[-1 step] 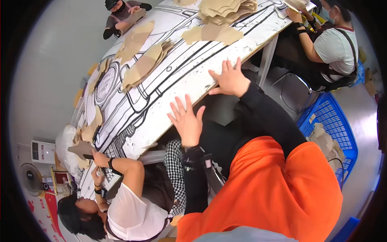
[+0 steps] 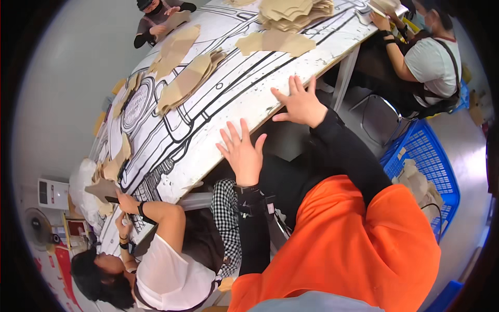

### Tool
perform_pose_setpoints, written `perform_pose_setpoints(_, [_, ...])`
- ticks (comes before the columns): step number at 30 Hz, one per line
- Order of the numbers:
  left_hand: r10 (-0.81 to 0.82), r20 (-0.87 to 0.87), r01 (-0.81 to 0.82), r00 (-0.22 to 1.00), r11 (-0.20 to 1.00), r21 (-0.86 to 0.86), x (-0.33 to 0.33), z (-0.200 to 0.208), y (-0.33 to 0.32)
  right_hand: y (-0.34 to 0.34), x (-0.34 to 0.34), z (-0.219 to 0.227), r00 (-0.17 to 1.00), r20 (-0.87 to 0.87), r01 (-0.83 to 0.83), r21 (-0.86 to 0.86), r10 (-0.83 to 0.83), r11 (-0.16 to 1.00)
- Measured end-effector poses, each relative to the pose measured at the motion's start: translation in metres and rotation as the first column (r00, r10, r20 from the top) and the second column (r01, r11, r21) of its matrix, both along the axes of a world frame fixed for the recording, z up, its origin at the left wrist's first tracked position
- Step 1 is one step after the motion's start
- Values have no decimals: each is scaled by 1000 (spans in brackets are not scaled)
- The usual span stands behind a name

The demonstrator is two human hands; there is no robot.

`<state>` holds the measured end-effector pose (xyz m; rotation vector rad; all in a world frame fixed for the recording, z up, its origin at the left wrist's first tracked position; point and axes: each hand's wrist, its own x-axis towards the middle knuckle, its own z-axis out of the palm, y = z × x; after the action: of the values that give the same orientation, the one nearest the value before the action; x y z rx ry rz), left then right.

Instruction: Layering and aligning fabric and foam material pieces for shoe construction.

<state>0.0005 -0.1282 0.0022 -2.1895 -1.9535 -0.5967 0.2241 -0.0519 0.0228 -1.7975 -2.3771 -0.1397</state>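
Note:
My left hand (image 2: pixel 243 157) is held at the table's near edge with its fingers spread and holds nothing. To its right, my right hand (image 2: pixel 301 104) is open too, palm down with fingers apart, over the same edge. Whether either palm touches the white table (image 2: pixel 228 112) with black line drawings cannot be told. Beyond my hands lies a flat tan cut piece (image 2: pixel 275 43) of fabric or paper. A thick stack of similar pieces (image 2: pixel 291 13) is behind it, and a smaller layered bundle (image 2: pixel 187 86) lies further left.
A person in a white top (image 2: pixel 174 270) works at the left, handling a brown piece. Another person (image 2: pixel 434 62) sits at the right, and a third (image 2: pixel 158 21) is at the far side. A blue basket (image 2: pixel 431 156) holding tan pieces stands on the floor at my right.
Almost nothing differs; the view has shifted very slightly, and my right hand's fingers sit a little differently. Both hands stay spread at the table edge.

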Motion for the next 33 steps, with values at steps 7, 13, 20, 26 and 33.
perform_pose_setpoints(7, [5, 218, 87, 976, 908, -410, -48, 55, 21, 28, -18, 80, 997, 67, 17, -556, 24, 831])
perform_pose_setpoints(13, [-57, 150, 118, 987, 890, -441, -75, 73, 29, 66, -2, 106, 942, 104, -195, -601, 319, 775])
perform_pose_setpoints(20, [190, 72, -158, 979, 934, -320, -30, 60, 10, 39, 16, 75, 987, -44, -159, -340, 153, 927])
perform_pose_setpoints(26, [368, 79, -364, 927, 930, -58, 2, 7, 14, -22, 26, -20, 960, -152, -207, 186, 236, 961])
perform_pose_setpoints(33, [232, -198, -302, 952, 807, -507, 9, 81, 84, 50, 77, 31, 913, -136, -395, -57, 385, 917])
